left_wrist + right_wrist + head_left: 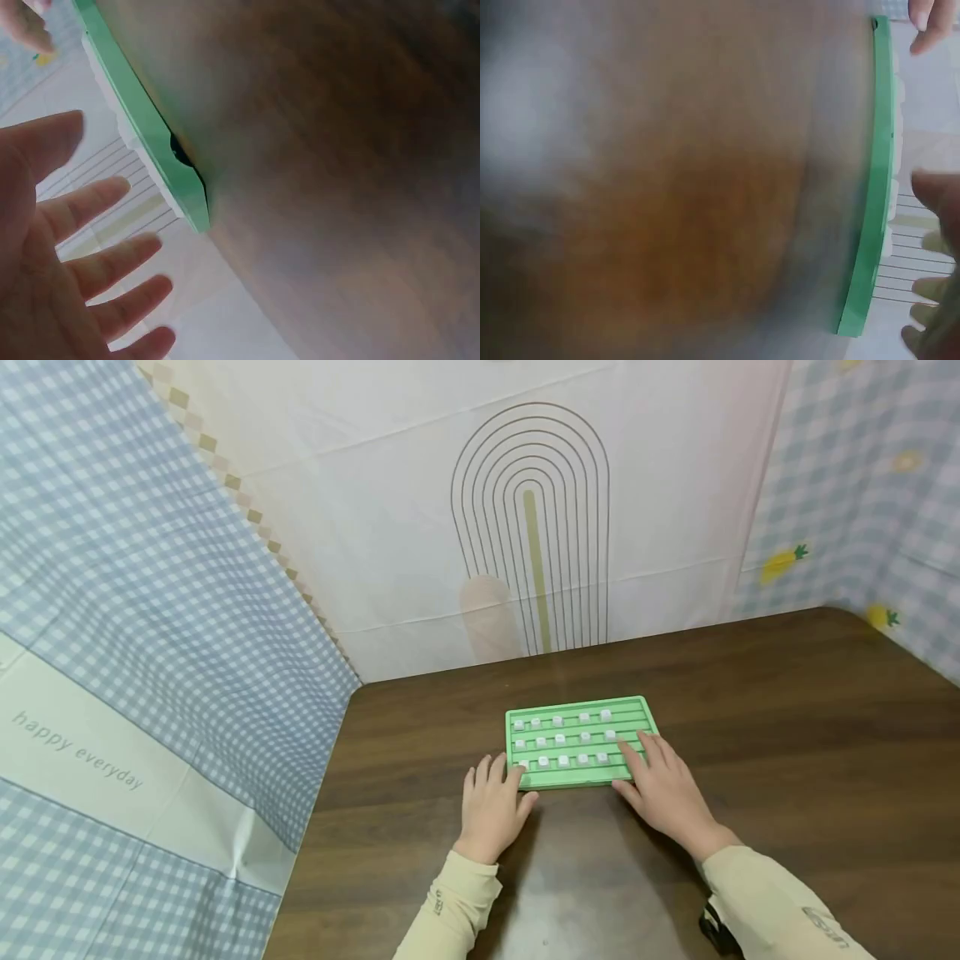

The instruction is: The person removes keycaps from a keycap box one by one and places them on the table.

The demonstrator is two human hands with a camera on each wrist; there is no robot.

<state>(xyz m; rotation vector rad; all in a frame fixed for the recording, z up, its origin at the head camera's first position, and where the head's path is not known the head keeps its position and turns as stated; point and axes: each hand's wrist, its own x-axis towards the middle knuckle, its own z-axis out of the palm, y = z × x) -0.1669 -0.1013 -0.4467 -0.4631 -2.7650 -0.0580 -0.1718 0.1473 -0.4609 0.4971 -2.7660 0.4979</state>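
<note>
A light green rack-like board lies on the table, with three rows of small white cubes along its grooves. The left hand hovers at the board's front left corner, fingers spread and fairly straight, index fingertip overlapping the corner cube. At the right end, the right hand has its fingers extended over the board's edge, nothing gripped, thumb near the front right corner. In the left wrist view, the palm and straight fingers hold nothing beside the board's green side. The right wrist view shows part of the right hand above the rim.
The dark wooden table extends around the board on all sides. A white cloth with printed arches hangs behind it, and a blue checked cloth hangs along the left. A black strap shows at the right sleeve.
</note>
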